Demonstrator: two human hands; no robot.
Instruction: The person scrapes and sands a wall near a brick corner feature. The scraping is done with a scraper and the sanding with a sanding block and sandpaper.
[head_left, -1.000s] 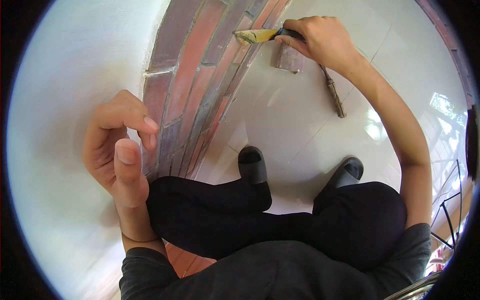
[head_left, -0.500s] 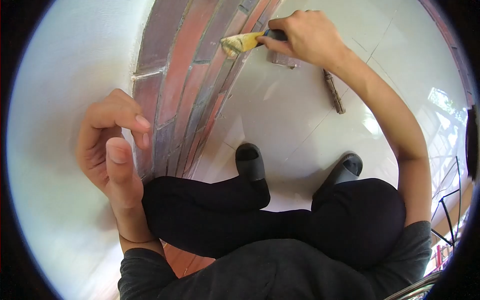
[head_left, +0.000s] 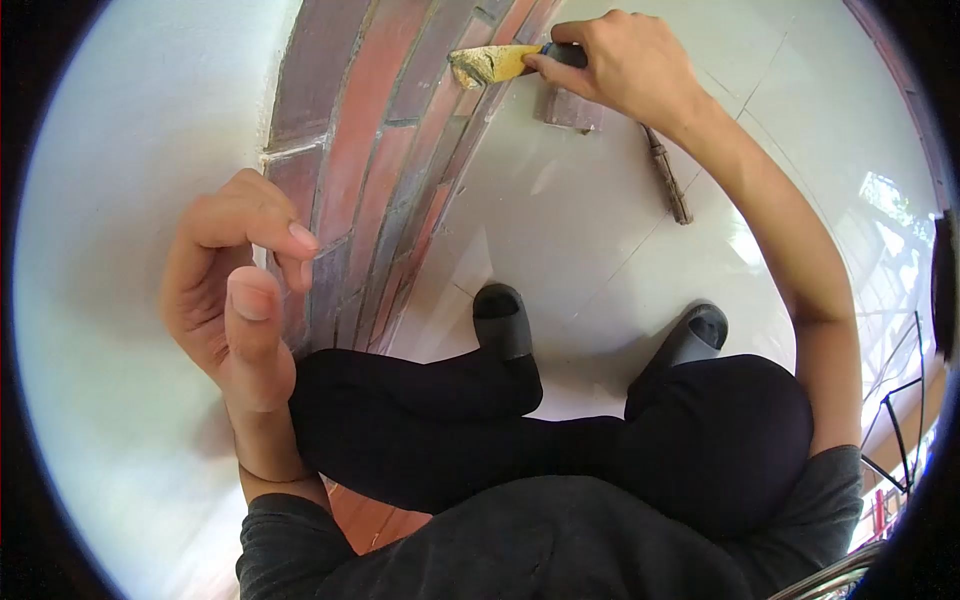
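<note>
My right hand [head_left: 635,65] is closed around the dark handle of a putty knife [head_left: 500,64] near the top of the view. Its yellowish blade, stained grey toward the wide end, lies against the low brick-faced strip [head_left: 385,140] of the wall. On the left, my left hand [head_left: 240,290] is raised beside the bricks, thumb up and fingers loosely curled. A gap shows between thumb and fingers, with nothing held there.
A brownish block [head_left: 568,108] lies on the pale tiled floor [head_left: 560,240] below my right hand. A thin tool with a brown handle [head_left: 668,180] lies nearby. My sandalled feet [head_left: 502,320] rest on the tiles. A dark wire frame [head_left: 905,420] stands at the right.
My right hand and the putty knife have moved slightly up and to the right along the bricks. My left hand has shifted a little to the right.
</note>
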